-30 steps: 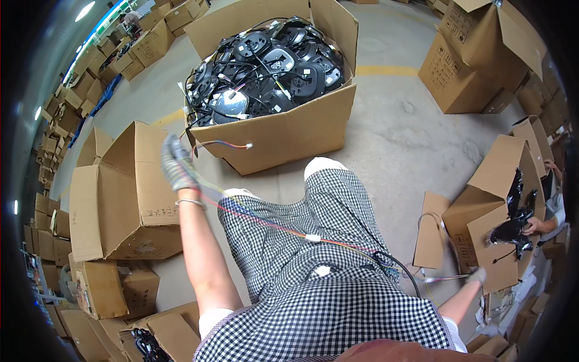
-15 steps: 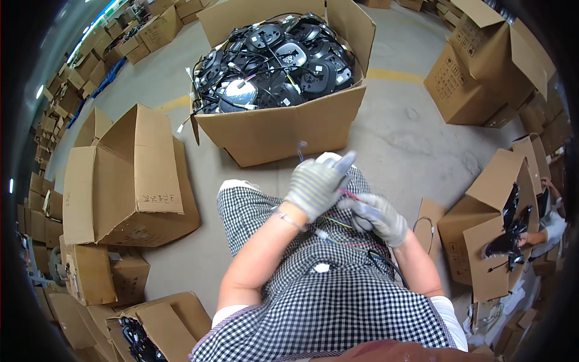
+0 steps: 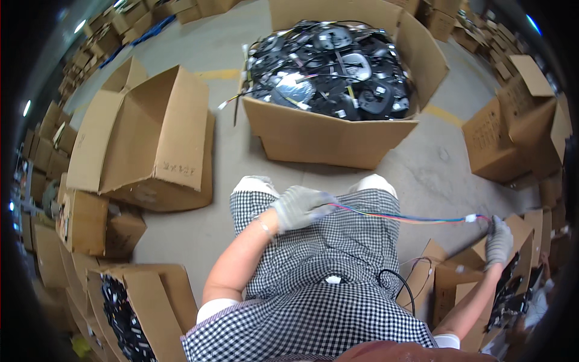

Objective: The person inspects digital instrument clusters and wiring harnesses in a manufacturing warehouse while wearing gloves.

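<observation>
Grey concrete flooring [image 3: 416,163] is spreading under us, crowded with cardboard: we are facing a big open box [image 3: 338,130] heaped with black parts, a tipped empty carton [image 3: 151,139] to our left. Across our checked lap we are stretching a multicoloured wire bundle [image 3: 404,216], left hand [image 3: 300,207] closing around one end, right hand [image 3: 498,241] pinching the white-plug end.

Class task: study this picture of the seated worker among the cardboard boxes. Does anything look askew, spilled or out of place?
Yes. The empty cardboard box to the person's left is tipped onto its side, flaps splayed. A loose wire dangles over the left corner of the full box of black parts. The coloured wire bundle is stretched between gloved left hand and right hand.
</observation>
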Tool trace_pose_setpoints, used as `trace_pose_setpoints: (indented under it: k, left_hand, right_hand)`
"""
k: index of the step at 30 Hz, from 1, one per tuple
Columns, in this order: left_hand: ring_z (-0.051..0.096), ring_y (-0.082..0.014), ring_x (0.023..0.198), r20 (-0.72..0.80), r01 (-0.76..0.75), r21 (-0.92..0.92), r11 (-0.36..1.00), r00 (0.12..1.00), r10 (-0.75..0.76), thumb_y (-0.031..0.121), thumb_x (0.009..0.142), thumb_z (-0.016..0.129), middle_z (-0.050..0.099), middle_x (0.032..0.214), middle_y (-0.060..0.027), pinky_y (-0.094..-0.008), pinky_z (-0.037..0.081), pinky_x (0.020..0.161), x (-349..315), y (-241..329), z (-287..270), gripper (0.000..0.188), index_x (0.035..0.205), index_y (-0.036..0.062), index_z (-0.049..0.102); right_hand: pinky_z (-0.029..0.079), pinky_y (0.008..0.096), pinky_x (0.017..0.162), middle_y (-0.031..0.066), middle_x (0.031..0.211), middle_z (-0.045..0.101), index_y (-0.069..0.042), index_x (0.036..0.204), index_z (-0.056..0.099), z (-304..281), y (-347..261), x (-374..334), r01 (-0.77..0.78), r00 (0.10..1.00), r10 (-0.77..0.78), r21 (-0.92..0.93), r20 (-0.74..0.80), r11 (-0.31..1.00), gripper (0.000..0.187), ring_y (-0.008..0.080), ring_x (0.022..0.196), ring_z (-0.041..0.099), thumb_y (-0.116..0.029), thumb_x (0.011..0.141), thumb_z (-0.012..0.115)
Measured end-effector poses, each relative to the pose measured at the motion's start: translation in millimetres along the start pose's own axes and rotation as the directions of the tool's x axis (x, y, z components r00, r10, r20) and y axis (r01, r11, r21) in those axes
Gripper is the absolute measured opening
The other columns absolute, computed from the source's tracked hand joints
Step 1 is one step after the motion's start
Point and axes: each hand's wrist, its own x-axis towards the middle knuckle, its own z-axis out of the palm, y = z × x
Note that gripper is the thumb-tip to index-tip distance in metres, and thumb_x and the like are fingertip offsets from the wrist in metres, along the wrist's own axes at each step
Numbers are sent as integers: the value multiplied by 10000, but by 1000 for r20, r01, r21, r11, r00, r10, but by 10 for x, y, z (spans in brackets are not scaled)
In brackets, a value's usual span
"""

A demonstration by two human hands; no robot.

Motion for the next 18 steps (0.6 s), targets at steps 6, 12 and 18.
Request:
trace_pose_setpoints:
  k: [6,12,18]
  left_hand:
    - [626,-328,761,-18,-25,21,999,1000,26,320,893,515,658,857,-126,-423,493,710,172,176,416,266,1011,126,653]
    - [627,-315,792,-339,-33,16,999,940,37,328,787,631,665,852,-119,-407,496,726,-360,-381,-88,256,883,97,688]
    - [581,-329,1018,-900,914,339,224,385,-205,400,715,685,625,1096,-153,-446,450,872,-1764,-2061,-1623,532,1126,73,605]
  right_hand:
    - [289,421,1072,217,1308,486,16,1334,435,-407,-2410,-245,490,775,-599,789,-200,371,570,350,1236,429,-175,812,560]
    - [494,407,820,229,1011,641,-27,1284,509,-722,-3266,-307,386,624,-760,917,-181,98,451,387,843,631,-227,881,530]
    - [504,395,746,203,882,676,-38,1194,594,-312,-2888,108,388,773,-591,909,-230,154,403,320,781,669,-317,928,477]
